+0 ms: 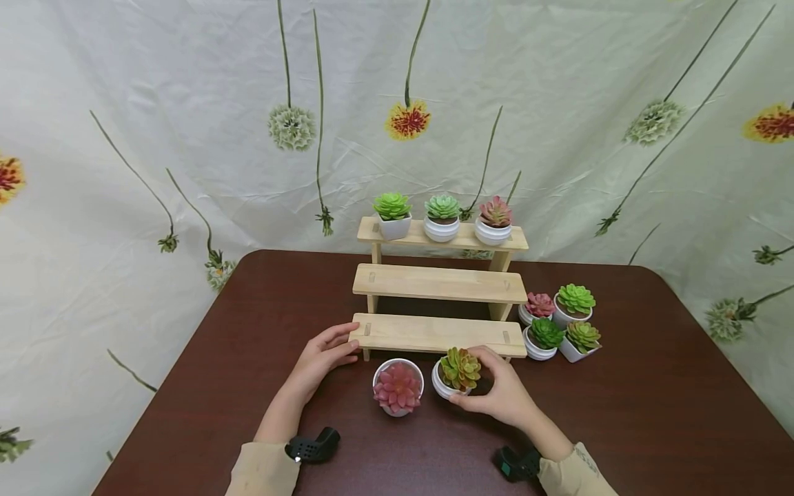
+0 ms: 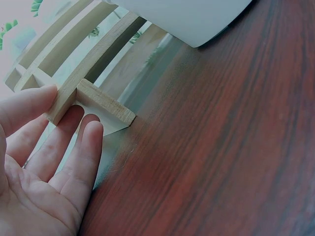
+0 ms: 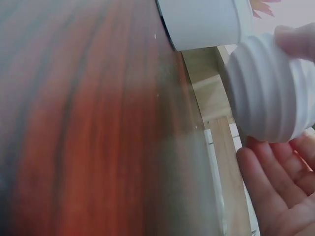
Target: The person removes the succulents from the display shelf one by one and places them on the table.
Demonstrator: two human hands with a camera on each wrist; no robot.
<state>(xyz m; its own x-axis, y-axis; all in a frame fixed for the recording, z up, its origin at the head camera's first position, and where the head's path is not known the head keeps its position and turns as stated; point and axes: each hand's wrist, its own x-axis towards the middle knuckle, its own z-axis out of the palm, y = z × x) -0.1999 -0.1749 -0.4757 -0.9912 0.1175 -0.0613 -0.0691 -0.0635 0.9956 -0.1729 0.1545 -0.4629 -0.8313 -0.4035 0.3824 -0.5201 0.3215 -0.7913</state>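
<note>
My right hand (image 1: 504, 394) grips a small white ribbed pot holding a yellow-green succulent (image 1: 460, 370), thumb on the near side and fingers on the far side. In the right wrist view the ribbed pot (image 3: 266, 88) appears lifted off the table. My left hand (image 1: 318, 359) holds the left end of the bottom step of a three-tier wooden shelf (image 1: 434, 333). The left wrist view shows the thumb against one face of that board (image 2: 69, 93) and fingers beneath it. Between the hands, a pink-red succulent in a white pot (image 1: 398, 390) stands on the table.
Three potted succulents, bright green (image 1: 393, 210), pale green (image 1: 442, 217) and pink (image 1: 494, 219), stand on the top step. Right of the shelf is a cluster of several potted succulents (image 1: 547, 333). Everything stands on a dark brown table (image 1: 657, 386) before a flower-print cloth (image 1: 546, 83).
</note>
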